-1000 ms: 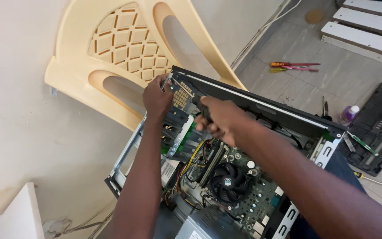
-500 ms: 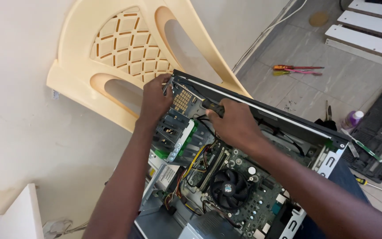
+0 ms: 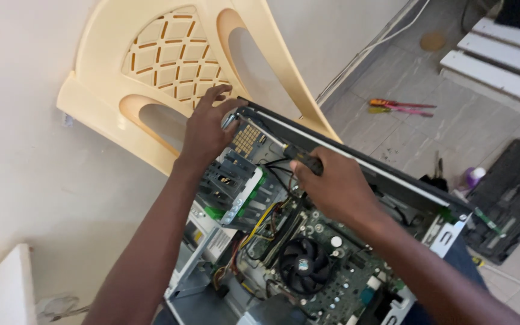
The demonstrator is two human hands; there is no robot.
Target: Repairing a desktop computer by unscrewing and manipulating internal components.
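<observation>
Grey tiled floor [image 3: 446, 129] carries screwdrivers [image 3: 399, 106] and a black panel [image 3: 511, 198]

Behind the work you have a cream plastic chair [image 3: 176, 66] tipped over on its side against the pale wall [image 3: 25, 180], its lattice back facing you. A white cable [image 3: 374, 51] runs along the foot of that wall to your upper right. On the grey tiled floor [image 3: 440, 126] lie two screwdrivers [image 3: 398, 106] side by side, one with an orange handle, one yellow-green. Further right you see white slats [image 3: 501, 60], well apart from the screwdrivers. A small purple-capped bottle [image 3: 473, 176] stands just beside a flat black panel [image 3: 513, 198] at the right edge. A white board corner [image 3: 1, 289] shows at your lower left.
</observation>
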